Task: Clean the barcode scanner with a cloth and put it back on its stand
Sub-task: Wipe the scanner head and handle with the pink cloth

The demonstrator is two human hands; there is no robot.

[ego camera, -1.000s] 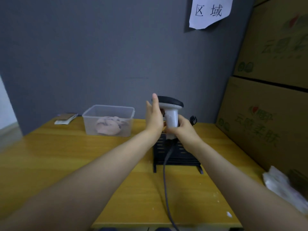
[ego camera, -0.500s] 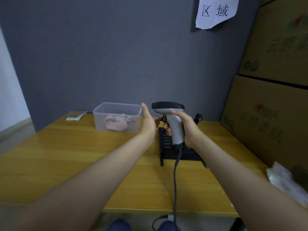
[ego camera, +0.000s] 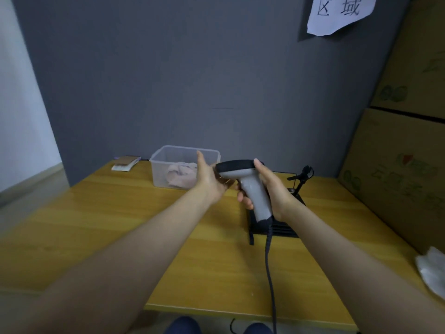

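My right hand [ego camera: 269,186] grips the grey handle of the barcode scanner [ego camera: 250,186], held in the air above the table with its black head pointing left. A dark cable [ego camera: 269,273] hangs from the handle past the table's front edge. My left hand [ego camera: 209,177] is open, palm facing the scanner's head, right beside it. The black stand [ego camera: 284,227] sits on the table under and behind the scanner, with a thin holder arm [ego camera: 302,175] at its back. A pinkish cloth [ego camera: 180,175] lies inside a clear plastic box [ego camera: 166,160] behind my left hand.
The wooden table [ego camera: 120,225] ends at a grey wall. Stacked cardboard boxes [ego camera: 397,169] line the right side. A crumpled white wrapper [ego camera: 431,268] lies at the right edge. A small flat packet [ego camera: 125,163] lies at the back left.
My right hand has lifted the scanner off its stand and toward me. My left hand has let go of it and opened. The view has shifted back.
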